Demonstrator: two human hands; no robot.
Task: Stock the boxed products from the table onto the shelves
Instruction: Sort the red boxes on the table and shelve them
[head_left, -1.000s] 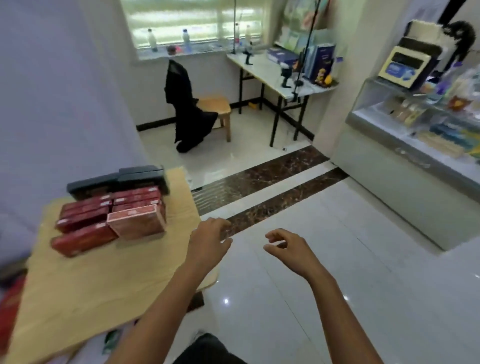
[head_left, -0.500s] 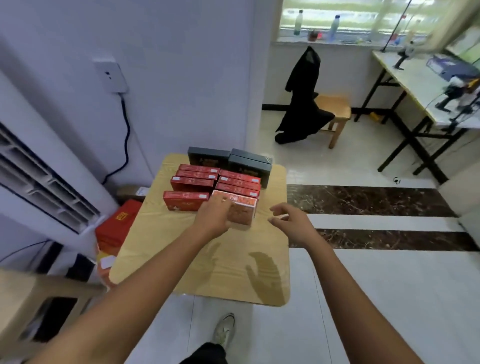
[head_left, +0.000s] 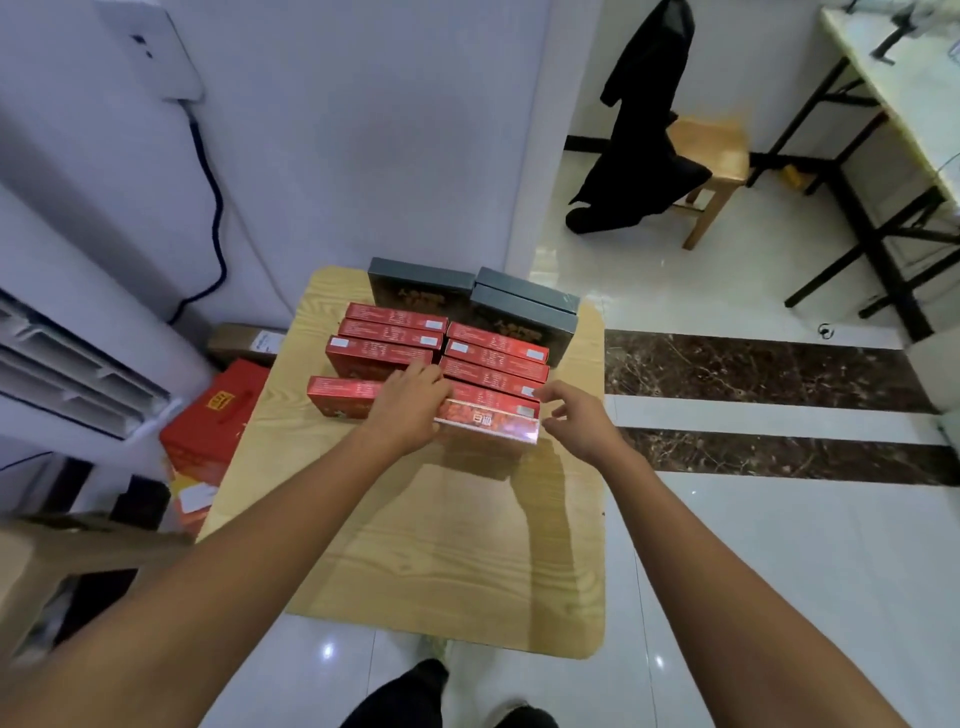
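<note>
Several red boxes (head_left: 389, 340) stand in two rows on a small wooden table (head_left: 457, 545), with dark grey boxes (head_left: 524, 306) behind them. The nearest red box (head_left: 493, 423) lies at the front of the right row, its printed face towards me. My left hand (head_left: 410, 410) covers its left end, fingers curled over the top. My right hand (head_left: 582, 421) pinches its right end between thumb and forefinger. Another red box (head_left: 337, 395) stands alone at the front left. No shelves are in view.
A white floor air conditioner (head_left: 67, 364) stands at the left, with a red carton (head_left: 213, 421) on the floor beside the table. A wooden stool (head_left: 711, 156) with a black coat (head_left: 644, 130) and a folding desk (head_left: 893, 104) stand at the far right.
My view swung left and down from the room onto the table. Both hands reached forward and closed on the ends of the nearest red box.
</note>
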